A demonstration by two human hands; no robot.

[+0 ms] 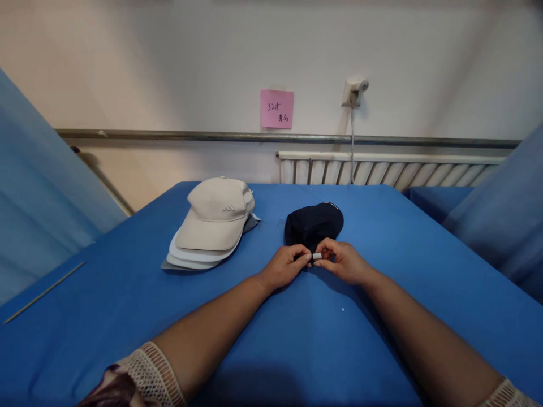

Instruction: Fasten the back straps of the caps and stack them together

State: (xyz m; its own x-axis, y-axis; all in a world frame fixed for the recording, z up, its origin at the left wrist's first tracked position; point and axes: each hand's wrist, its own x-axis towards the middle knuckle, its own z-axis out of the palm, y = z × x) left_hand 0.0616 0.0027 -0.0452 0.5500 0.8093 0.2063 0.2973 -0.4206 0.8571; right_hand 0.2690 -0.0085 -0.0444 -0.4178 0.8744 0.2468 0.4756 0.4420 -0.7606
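A dark navy cap [311,223] lies on the blue-covered table, its brim turned to the far right. At its near edge both hands meet. My left hand [288,263] is closed in a pinch on that edge, where the strap seems to be. With thumb and forefinger my right hand [343,261] pinches around a small white piece [317,256], perhaps a tag or buckle part. Its exact kind is too small to tell. The fingers cover part of the cap's near edge.
Left of the dark cap sits a stack of caps, a beige cap [218,209] on top. A thin stick [44,292] lies at the table's left edge. Behind the table [271,339] are a radiator [382,169], a metal rail [203,135] and a pink note [277,109]. Blue curtains [38,186] hang at both sides.
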